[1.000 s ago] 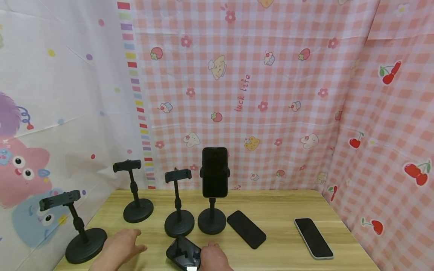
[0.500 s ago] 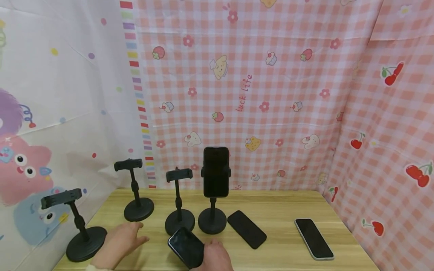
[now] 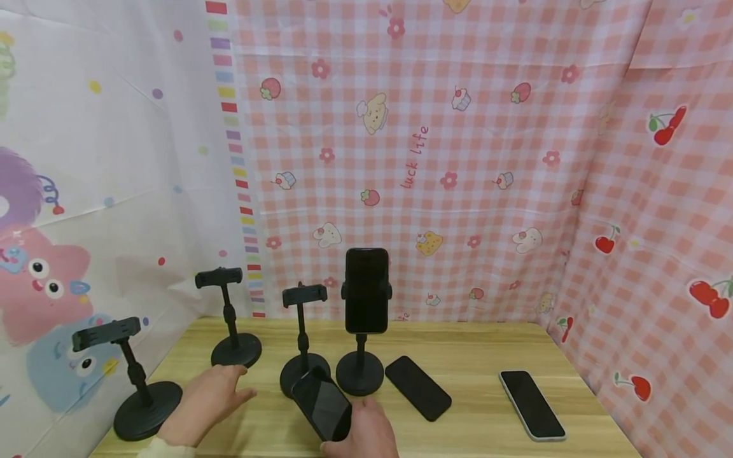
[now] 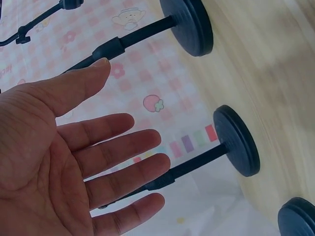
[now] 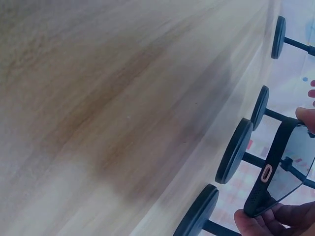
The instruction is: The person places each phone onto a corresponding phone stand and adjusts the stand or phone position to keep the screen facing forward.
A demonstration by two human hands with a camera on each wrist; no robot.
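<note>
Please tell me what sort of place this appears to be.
Perhaps a makeshift tabletop demonstration corner: printed cloth hangs behind and beside a wood-grain table, on which four black phone stands are set out.

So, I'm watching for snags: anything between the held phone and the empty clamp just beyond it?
Nothing visible stands between the phone in the right hand and that clamp; the loaded stand is to its right.

A pale cream sleeve shows just behind the left hand. Both that hand and the right hand are bare; curved creases cross the left palm.
</note>
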